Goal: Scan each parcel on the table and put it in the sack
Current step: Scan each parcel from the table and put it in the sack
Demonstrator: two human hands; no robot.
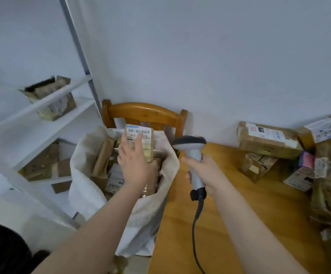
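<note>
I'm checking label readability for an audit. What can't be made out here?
Head view only.
parcel label text: blurred, partly covered by the left hand.
sack contents: lower parcels hidden by that hand and the sack wall.
table pile: cut off by the right edge.
scanner cable: leaves the bottom edge.

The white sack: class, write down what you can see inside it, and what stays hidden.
Several brown cardboard parcels lie in the sack. The left hand holds a barcoded parcel over the opening, covering what lies beneath. The sack's bottom is hidden.
</note>
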